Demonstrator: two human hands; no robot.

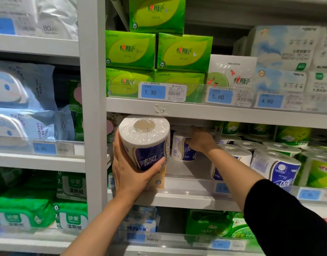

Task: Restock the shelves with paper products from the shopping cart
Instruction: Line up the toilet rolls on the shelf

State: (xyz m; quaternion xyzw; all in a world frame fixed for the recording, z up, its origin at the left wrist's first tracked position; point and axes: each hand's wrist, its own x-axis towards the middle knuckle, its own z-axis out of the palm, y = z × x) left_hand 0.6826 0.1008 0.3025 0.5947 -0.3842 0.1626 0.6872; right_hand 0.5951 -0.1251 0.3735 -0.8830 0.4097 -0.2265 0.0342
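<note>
Where green packs (184, 52) stack, rolls (275, 167) crowd

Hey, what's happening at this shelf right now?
A person is stocking toilet paper on a store shelf. Their left hand grips a wrapped roll with a blue label at the shelf's front left, not yet set down. Their right hand reaches deeper in and holds a second blue-labelled roll standing further back. More rolls stand to the right, and green tissue packs fill the shelf above.
</note>
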